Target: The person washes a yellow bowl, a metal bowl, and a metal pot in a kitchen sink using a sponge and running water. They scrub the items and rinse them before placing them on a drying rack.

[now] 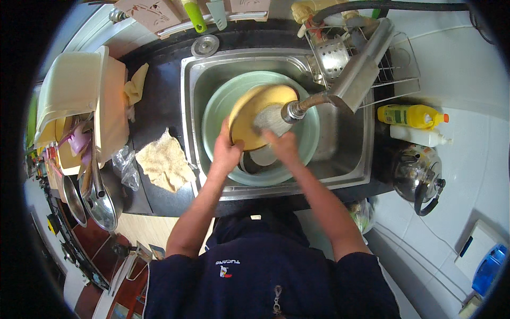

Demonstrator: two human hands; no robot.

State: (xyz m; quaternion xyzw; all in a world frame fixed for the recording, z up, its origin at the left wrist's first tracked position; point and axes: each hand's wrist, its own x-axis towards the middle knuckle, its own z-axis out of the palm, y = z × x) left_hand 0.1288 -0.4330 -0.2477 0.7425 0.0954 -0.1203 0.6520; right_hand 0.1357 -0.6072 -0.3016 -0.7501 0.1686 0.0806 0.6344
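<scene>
A yellow bowl (242, 118) is tilted under the faucet (292, 111), and water runs into it. My left hand (228, 150) grips the bowl's near left rim, with the thumb on its inner side. At the bowl's right inner side is my right hand (282, 145), its fingers smeared by motion and partly lost in the water stream. Both hands are over a pale green basin (208, 131) that stands in a steel sink (340, 151). Below the bowl, a dark-edged dish (249, 164) shows partly in the basin.
Left of the sink lie a beige cloth (166, 161) and a clear plastic bag (126, 166), beside a cream container (109, 101). A wire rack (402, 69) stands at the back right. A yellow bottle (409, 116) and a steel kettle (417, 171) are on the right.
</scene>
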